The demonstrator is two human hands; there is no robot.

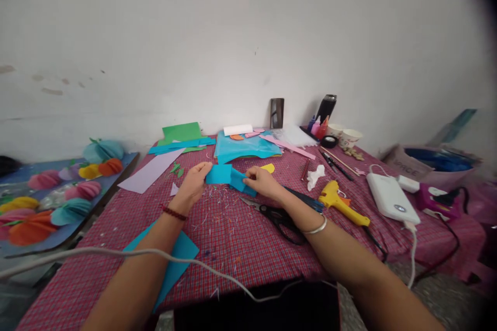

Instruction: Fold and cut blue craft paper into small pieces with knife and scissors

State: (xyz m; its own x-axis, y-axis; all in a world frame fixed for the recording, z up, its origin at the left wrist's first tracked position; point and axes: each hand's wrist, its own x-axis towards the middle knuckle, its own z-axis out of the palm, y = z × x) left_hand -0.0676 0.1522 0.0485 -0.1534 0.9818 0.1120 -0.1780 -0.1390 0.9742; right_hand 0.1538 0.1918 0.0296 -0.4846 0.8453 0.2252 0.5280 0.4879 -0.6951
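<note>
Both hands pinch one blue paper strip.
Left hand (195,182) grips strip (229,177) at left end, right hand (261,182) at right, above worktop (240,238).

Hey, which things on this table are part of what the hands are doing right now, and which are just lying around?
In hand: blue paper piece, pinched at its ends by the left hand and right hand.
Lying about: scissors, yellow glue gun, white power bank, lilac sheet, crumpled tissue, paper cups.
</note>
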